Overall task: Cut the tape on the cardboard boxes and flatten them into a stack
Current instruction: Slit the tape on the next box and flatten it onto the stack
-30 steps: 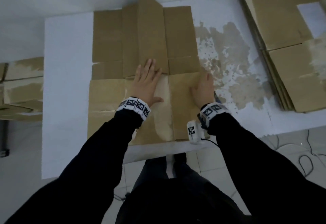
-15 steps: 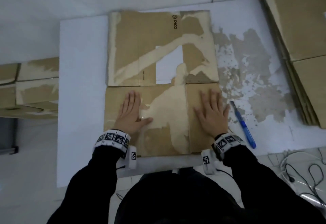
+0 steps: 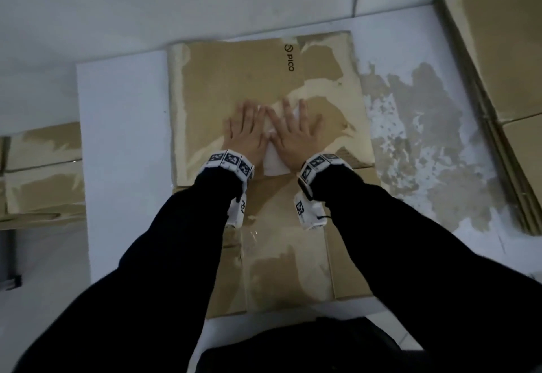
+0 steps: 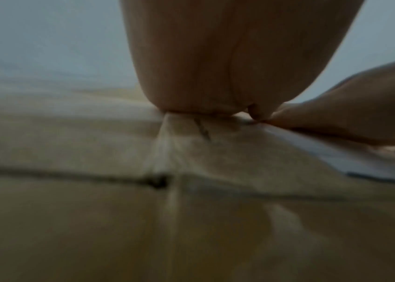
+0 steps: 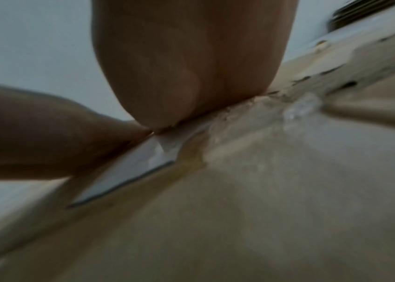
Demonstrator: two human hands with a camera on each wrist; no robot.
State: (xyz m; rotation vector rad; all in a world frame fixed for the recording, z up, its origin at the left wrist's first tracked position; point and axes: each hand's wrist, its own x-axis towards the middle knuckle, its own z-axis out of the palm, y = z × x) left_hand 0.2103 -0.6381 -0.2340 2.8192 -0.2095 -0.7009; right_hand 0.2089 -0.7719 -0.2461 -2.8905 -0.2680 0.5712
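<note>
Table [image 3: 123, 143]: white top, its surface peeling brown to the right of the work, carrying everything below.

Box [image 3: 234, 85]: flattened cardboard, lying flat at the table's middle, running from the far edge to the near edge. Pale torn patches and glossy tape strips are showing on it; a "PICO" mark is sitting near its far side. A white label [image 3: 274, 164] is lying at its centre, partly under the hands.

Stack [image 3: 498, 58]: flattened cardboard sheets, lying at the table's right end, well apart from the box.

Boxes [image 3: 41, 173]: still-assembled cardboard, standing off the table's left edge.

Left hand [image 3: 246, 133]: lying palm down on the box's middle, fingers straight and together, pressing, gripping nothing. The left wrist view is showing its fingers [image 4: 215, 57] meeting the cardboard.

Right hand [image 3: 294, 135]: lying palm down just beside the left, fingers spread and straight, pressing on box and label, gripping nothing. The right wrist view is showing its fingers [image 5: 191, 66] touching the label's edge.

Sleeves: black, with tagged white wristbands.
</note>
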